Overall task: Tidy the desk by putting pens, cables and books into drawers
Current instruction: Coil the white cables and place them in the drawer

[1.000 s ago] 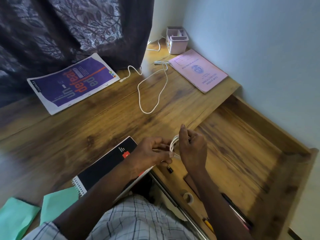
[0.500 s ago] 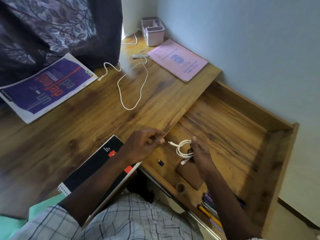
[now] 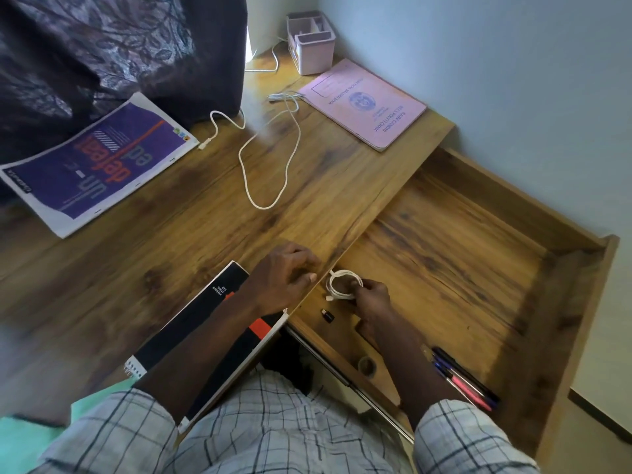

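Cable (image 3: 342,285), wound into a small loop so it should store neatly, is at lower centre of the frame, just inside the open drawer (image 3: 444,254), pinched by the fingers of the right hand (image 3: 371,297). Left hand (image 3: 284,271) rests on the tabletop (image 3: 171,261) edge, its fingers loosely curled and holding nothing, probably for balance.

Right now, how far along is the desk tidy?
Done: pens lie in the open drawer, near corner. In hand: the right hand holds a coiled white cable low inside the drawer; the left hand rests at the edge of the desk, holding nothing. Left: the loose white cable, pink record book, purple book and spiral pad are all on the desk.
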